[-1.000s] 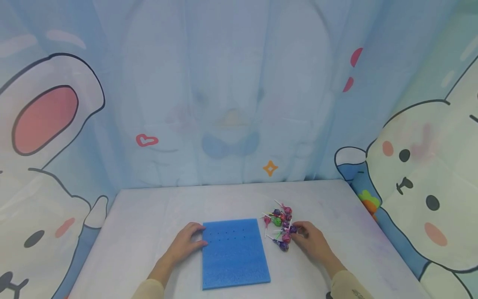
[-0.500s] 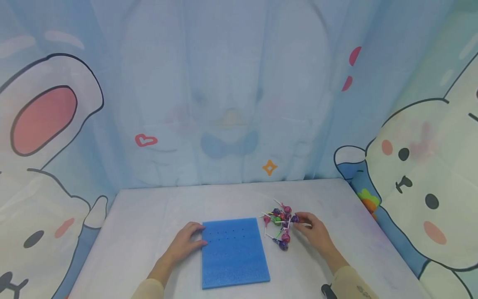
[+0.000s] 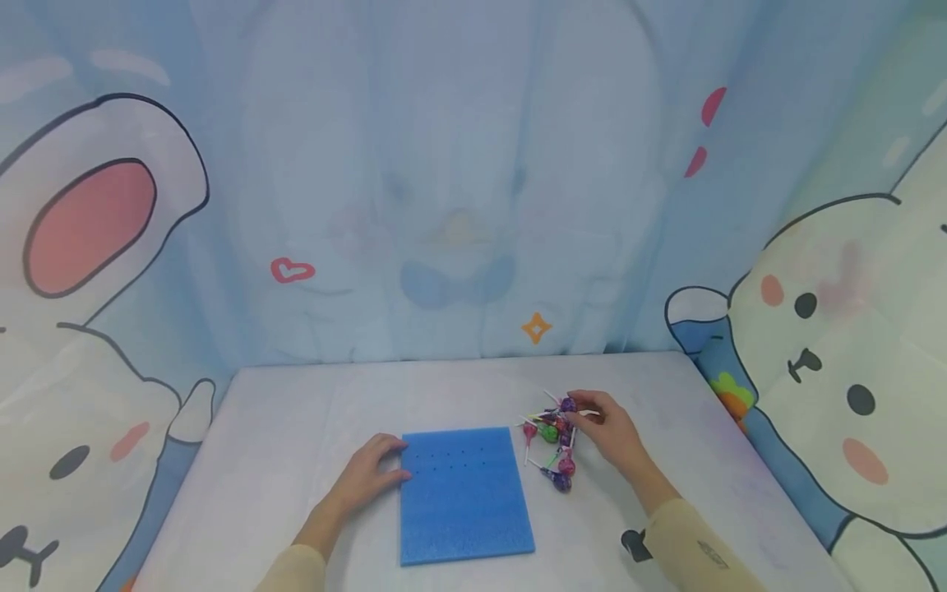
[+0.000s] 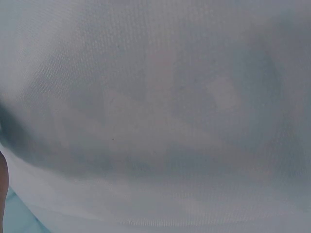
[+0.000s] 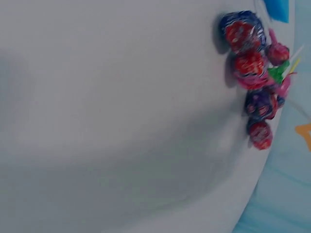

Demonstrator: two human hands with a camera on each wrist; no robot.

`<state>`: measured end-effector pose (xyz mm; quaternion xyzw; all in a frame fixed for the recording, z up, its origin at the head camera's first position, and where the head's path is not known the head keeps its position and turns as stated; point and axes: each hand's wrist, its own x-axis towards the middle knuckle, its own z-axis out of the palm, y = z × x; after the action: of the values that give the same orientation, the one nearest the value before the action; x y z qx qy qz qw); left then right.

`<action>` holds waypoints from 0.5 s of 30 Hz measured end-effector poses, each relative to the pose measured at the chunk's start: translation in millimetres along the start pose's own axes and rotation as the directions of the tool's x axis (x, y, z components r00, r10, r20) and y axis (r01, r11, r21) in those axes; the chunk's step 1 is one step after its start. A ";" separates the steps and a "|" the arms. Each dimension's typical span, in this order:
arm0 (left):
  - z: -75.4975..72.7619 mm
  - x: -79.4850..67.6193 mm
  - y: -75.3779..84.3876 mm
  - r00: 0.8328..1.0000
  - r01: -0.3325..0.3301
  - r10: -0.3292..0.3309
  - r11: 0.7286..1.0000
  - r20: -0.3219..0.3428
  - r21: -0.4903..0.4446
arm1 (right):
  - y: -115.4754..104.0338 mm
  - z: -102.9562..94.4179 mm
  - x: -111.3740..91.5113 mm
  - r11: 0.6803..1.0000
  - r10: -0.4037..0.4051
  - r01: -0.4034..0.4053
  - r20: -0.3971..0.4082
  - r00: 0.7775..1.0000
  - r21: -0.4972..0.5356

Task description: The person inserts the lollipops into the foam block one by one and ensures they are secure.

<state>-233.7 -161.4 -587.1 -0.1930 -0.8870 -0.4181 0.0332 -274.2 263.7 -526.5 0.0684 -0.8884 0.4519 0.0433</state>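
Observation:
A blue foam board (image 3: 466, 518) with rows of small holes lies on the table in the head view. My left hand (image 3: 362, 475) rests at its left edge, fingers and thumb spread apart and touching the edge. Right of the board is a loose pile of wrapped lollipops (image 3: 566, 466), also visible in the right wrist view as red and blue lollipops (image 5: 250, 70). Above the far end of this pile, my right hand (image 3: 610, 426) pinches a purple lollipop (image 3: 567, 404) between thumb and fingertips. A green lollipop (image 3: 549, 433) and a pink lollipop (image 3: 529, 430) lie close by.
The pale cloth-covered table (image 3: 296, 427) ends at a blue curtain (image 3: 444, 164) printed with rabbits. A small black object (image 3: 636, 544) shows beside the right sleeve (image 3: 695, 547). The left wrist view holds mostly blurred white cloth (image 4: 155, 116).
My right hand has lifted the purple lollipop from the right side of the pile and carried it away from me, to the pile's far end. The left hand has stayed at the board.

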 end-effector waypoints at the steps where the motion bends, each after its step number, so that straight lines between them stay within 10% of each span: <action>1: -0.1 0.0 0.3 1.000 0.007 -0.007 1.000 0.004 0.001 | -2.8 1.6 0.9 1.000 -0.008 0.008 0.003 1.000 0.009; 15: -1.4 0.8 1.8 1.000 0.021 -0.021 1.000 0.003 -0.011 | -28.4 31.6 8.6 0.990 -0.037 0.029 0.062 0.997 0.135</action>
<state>-233.9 -161.2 -584.7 -0.1848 -0.8868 -0.4229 0.0264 -278.6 220.8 -521.2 0.1004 -0.8556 0.5075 0.0175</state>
